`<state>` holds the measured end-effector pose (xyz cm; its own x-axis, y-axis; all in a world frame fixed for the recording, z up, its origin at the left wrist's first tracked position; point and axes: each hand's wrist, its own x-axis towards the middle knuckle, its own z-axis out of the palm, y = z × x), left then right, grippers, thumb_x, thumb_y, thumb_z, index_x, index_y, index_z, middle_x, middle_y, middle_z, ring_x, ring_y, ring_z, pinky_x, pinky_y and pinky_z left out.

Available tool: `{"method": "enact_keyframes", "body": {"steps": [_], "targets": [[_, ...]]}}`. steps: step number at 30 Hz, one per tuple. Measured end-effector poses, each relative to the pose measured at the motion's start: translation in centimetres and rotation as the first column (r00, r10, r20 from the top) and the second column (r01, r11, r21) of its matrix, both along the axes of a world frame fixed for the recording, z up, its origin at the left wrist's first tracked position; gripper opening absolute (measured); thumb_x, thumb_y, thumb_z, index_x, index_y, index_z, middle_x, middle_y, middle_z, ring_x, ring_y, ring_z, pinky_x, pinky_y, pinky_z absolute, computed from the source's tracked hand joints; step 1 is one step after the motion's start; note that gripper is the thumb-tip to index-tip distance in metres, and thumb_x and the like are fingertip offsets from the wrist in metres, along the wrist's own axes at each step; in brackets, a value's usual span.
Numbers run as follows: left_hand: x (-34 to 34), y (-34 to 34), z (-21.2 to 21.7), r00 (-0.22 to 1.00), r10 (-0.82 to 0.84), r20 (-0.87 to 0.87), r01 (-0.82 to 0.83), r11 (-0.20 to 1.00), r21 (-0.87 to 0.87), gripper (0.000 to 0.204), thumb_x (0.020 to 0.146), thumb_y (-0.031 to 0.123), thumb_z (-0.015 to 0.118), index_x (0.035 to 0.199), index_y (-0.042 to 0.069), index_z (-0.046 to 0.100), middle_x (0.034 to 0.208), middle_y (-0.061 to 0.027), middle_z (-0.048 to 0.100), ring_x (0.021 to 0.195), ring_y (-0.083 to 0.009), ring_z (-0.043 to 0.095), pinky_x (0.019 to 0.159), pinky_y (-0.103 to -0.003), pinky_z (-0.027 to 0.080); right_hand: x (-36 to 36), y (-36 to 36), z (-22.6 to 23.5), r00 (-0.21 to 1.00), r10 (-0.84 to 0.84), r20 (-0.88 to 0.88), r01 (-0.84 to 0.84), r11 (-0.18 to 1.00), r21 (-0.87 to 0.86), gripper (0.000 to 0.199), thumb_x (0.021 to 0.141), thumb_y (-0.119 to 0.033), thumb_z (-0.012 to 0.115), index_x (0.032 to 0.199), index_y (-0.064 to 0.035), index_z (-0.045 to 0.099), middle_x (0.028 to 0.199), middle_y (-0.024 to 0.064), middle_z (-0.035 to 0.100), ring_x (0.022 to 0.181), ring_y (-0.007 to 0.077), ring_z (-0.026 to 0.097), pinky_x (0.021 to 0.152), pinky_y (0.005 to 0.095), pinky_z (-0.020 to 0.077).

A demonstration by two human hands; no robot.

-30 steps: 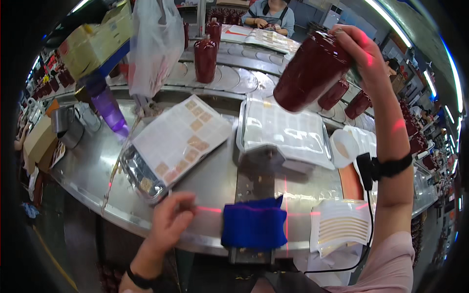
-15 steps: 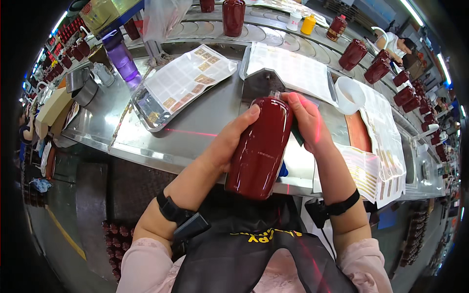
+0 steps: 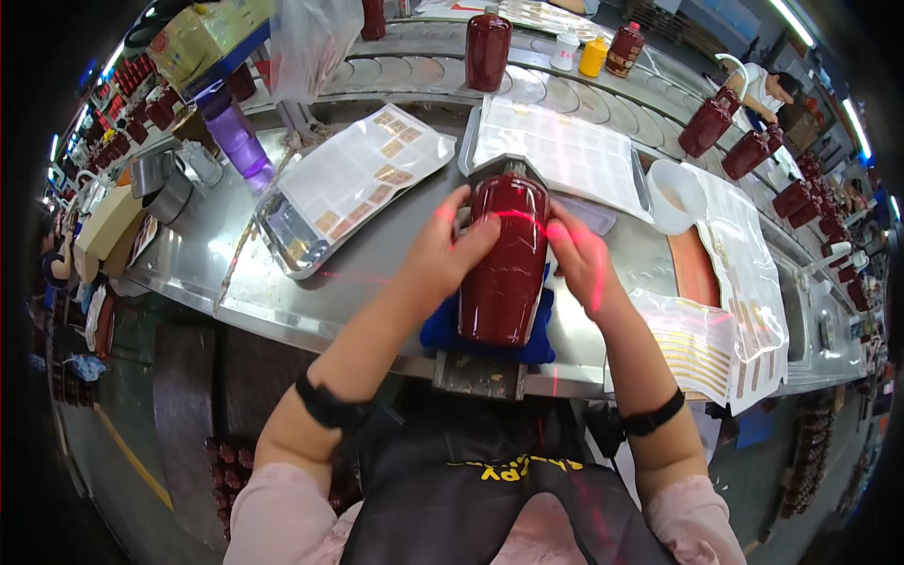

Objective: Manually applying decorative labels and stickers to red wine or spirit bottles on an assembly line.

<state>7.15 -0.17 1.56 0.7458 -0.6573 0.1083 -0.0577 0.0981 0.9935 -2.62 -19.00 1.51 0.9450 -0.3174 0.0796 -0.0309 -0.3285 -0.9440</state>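
Note:
A glossy dark red bottle (image 3: 502, 282) lies on its side on a blue cloth (image 3: 441, 325) at the front edge of the bench, its neck pointing away from me. My left hand (image 3: 450, 243) is closed around its left side, thumb on top near the shoulder. My right hand (image 3: 582, 259) grips the right side, its fingers partly hidden behind the bottle. A red laser line crosses the bottle's upper part and both hands. Beyond the neck stands a dark angled metal plate (image 3: 535, 175). Under the cloth a metal support (image 3: 478, 375) juts out toward me.
Left is a tray (image 3: 299, 247) with a label sheet (image 3: 372, 169); behind the bottle lies another sheet (image 3: 560, 146). A white tub (image 3: 675, 195) and gold-striped sheets (image 3: 692, 344) are at right. Red bottles (image 3: 488, 49) ride a curved conveyor (image 3: 565, 99). A purple drinking bottle (image 3: 234, 134) stands far left.
Both hands have lowered the bottle from a tilted, raised position onto the blue cloth, straightening it. Red bottles on the conveyor have shifted to the right.

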Motion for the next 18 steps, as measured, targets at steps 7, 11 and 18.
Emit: {"method": "enact_keyframes", "body": {"steps": [7, 11, 18], "targets": [[-2.0, 1.0, -3.4, 0.976, -0.115, 0.183, 0.105, 0.992, 0.063, 0.101, 0.09, 0.061, 0.054, 0.153, -0.002, 0.005, 0.139, -0.0291, 0.046, 0.131, -0.0357, 0.046, 0.108, -0.037, 0.033, -2.9, 0.5, -1.6, 0.983, 0.124, 0.132, -0.13, 0.991, 0.032, 0.058, 0.103, -0.026, 0.046, 0.15, 0.0001, 0.025, 0.136, 0.0177, 0.053, 0.125, 0.0204, 0.049, 0.105, 0.0306, 0.0356], [-3.7, -1.3, -3.2, 0.966, -0.189, 0.175, 0.172, 0.979, 0.109, 0.102, 0.091, 0.061, 0.052, 0.152, -0.002, 0.0, 0.138, -0.0297, 0.046, 0.13, -0.037, 0.047, 0.106, -0.037, 0.035, -5.1, -1.5, -1.3, 0.994, 0.045, 0.094, -0.043, 0.999, -0.025, 0.056, 0.103, -0.025, 0.044, 0.15, 0.0, 0.027, 0.137, 0.0173, 0.053, 0.127, 0.0212, 0.049, 0.105, 0.0304, 0.0359], [-2.7, -1.5, -2.1, 0.918, -0.29, 0.269, 0.257, 0.954, 0.151, 0.088, 0.096, 0.059, 0.045, 0.15, -0.005, 0.018, 0.13, -0.0285, 0.053, 0.122, -0.0342, 0.054, 0.102, -0.036, 0.039, -6.9, -2.1, 0.3, 0.998, 0.068, 0.015, -0.066, 0.991, -0.114, 0.056, 0.103, -0.022, 0.043, 0.152, -0.0037, 0.023, 0.125, 0.0163, 0.06, 0.115, 0.0209, 0.056, 0.1, 0.0317, 0.0399]]}}
